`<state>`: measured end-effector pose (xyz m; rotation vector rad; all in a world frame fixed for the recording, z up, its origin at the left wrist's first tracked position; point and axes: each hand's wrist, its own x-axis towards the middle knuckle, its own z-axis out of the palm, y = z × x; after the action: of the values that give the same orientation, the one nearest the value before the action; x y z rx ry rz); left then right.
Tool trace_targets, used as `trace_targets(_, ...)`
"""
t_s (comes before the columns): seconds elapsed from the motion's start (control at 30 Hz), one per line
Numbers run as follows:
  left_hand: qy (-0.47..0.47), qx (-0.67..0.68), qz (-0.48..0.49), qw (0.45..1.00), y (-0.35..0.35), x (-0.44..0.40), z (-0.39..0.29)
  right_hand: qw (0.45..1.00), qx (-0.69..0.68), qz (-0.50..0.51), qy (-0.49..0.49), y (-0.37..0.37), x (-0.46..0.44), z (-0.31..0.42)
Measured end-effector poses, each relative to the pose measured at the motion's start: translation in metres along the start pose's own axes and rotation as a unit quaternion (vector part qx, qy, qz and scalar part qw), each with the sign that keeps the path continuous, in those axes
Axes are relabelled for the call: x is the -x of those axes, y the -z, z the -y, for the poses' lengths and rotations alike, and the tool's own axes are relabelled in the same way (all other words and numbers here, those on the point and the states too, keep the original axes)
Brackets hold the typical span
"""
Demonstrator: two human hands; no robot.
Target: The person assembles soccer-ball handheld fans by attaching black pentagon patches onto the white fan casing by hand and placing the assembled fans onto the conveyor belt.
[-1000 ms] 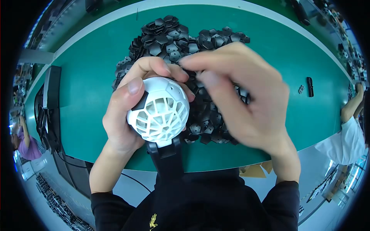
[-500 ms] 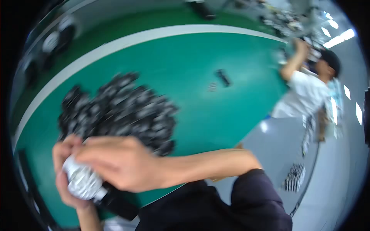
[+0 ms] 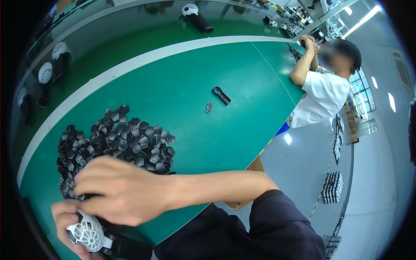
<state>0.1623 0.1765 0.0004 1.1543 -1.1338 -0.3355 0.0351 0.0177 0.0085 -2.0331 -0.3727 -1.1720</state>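
Observation:
My left hand is wrapped round a white lattice ball with a black handle, low at the left. Over the ball's upper side and the near edge of the pile of black pentagonal pieces is my right hand. Its fingers are bent and blurred, and their tips are partly hidden, so I cannot tell whether they hold a piece.
A black slotted part and a small grey part lie on the green table. A person in a white shirt sits at the right. Ball-headed items stand beyond the white rim.
The view has swung right, so the pile and ball now appear further left and more of the co-worker shows. My right hand has come over to the ball and the pile's edge.

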Motion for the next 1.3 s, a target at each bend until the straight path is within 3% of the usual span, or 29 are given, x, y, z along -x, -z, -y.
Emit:
trace_targets(0.07,-0.001,-0.015,0.024,1.000,0.001,-0.002,-0.003,0.991,0.072,0.043,-0.109,0.008,0.004,-0.008)
trace_targets(0.1,-0.001,-0.023,0.036,0.999,0.002,-0.002,-0.005,0.991,0.070,0.043,-0.109,0.015,0.006,-0.011)
trace_targets(0.17,0.017,-0.030,0.024,0.999,0.000,-0.002,-0.005,0.949,0.258,0.129,-0.126,0.030,0.008,-0.017)
trace_targets(0.47,0.092,0.048,-0.009,0.995,0.003,-0.003,0.009,0.935,0.258,0.197,-0.144,0.026,0.014,-0.023)
trace_targets(0.57,0.114,0.089,-0.036,0.989,-0.012,-0.004,0.011,0.967,0.198,0.067,-0.148,0.028,0.012,-0.022)
trace_targets(0.63,0.140,0.170,-0.052,0.974,-0.016,-0.009,0.010,0.970,0.125,0.065,-0.199,0.030,0.008,-0.020)
trace_targets(0.7,0.194,0.244,-0.078,0.947,-0.021,-0.011,0.006,0.935,-0.037,0.060,-0.348,0.029,0.002,-0.009)
trace_targets(0.77,0.245,0.318,-0.107,0.909,-0.026,-0.012,0.005,0.892,-0.151,0.048,-0.424,0.024,-0.004,0.002)
trace_targets(0.9,0.318,0.416,-0.110,0.845,-0.027,-0.015,0.003,0.892,-0.185,0.066,-0.406,0.011,0.000,0.003)
trace_targets(1.03,0.336,0.457,-0.143,0.811,-0.032,-0.015,-0.001,0.943,-0.158,0.042,-0.290,0.010,0.006,-0.002)
trace_targets(1.13,0.334,0.429,-0.145,0.826,-0.033,-0.014,-0.003,0.951,-0.138,0.121,-0.250,0.014,-0.005,0.008)
trace_targets(1.3,0.371,0.391,-0.112,0.835,-0.027,-0.015,-0.004,0.910,-0.219,0.062,-0.348,0.005,-0.006,0.009)
